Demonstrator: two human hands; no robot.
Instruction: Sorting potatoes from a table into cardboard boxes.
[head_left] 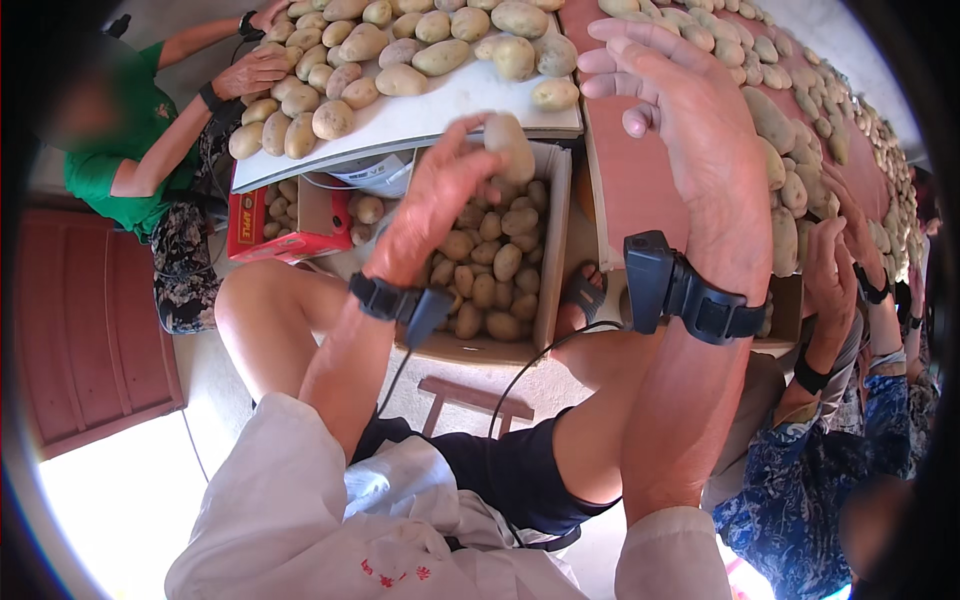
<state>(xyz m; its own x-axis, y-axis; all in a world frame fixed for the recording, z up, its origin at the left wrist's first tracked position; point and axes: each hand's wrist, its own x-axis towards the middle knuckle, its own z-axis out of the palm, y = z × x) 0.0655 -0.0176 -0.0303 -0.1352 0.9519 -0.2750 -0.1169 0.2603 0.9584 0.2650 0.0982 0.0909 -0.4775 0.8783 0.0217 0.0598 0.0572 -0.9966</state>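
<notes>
Left grip (438, 198) around pale potato (514, 150)

Far left: co-worker in green T-shirt (120, 180) and camouflage trousers (185, 270), face blurred. Maroon panelled door (95, 320) left, nearer than the co-worker. Red printed carton (240, 235) under the left table edge, white plastic bag (385, 178) just right of it. Brown wooden stool (475, 397) near centre, partly hidden, on pale floor (225, 400). Grey sandal (587, 290) on a foot right of that. Near right: another co-worker, blue-and-white patterned shirt (790, 500), black wristband (812, 375).
</notes>
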